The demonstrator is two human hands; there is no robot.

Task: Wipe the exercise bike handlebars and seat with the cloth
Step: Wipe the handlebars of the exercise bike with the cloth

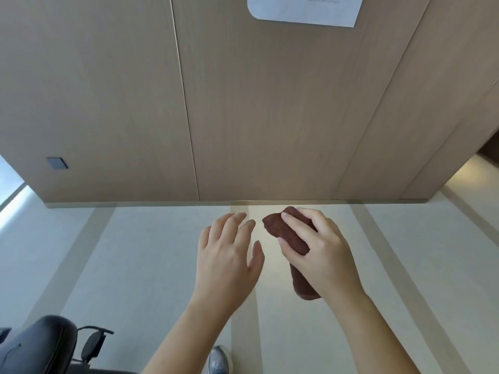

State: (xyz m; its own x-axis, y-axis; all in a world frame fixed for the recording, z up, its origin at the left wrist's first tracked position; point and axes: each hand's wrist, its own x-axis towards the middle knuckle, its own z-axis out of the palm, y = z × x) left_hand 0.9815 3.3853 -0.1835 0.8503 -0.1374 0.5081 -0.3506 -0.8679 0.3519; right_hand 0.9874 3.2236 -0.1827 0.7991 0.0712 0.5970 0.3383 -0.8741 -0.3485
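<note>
A dark brown rolled cloth [286,233] is held in my right hand [321,252], whose fingers wrap over it; the cloth's lower end hangs out below my palm. Just to its left is my left hand [229,255], fingers spread, holding nothing and not touching the cloth. At the bottom left corner I see the black padded seat [37,344] of the exercise bike, with a black pedal or lever part [91,344] beside it. The handlebars are out of view.
A light wood-panelled wall [243,103] stands straight ahead, with a white paper sheet [305,8] at its top and a small dark switch plate [56,163] at the left. Pale floor [151,252] lies below. A grey shoe [218,360] shows at the bottom.
</note>
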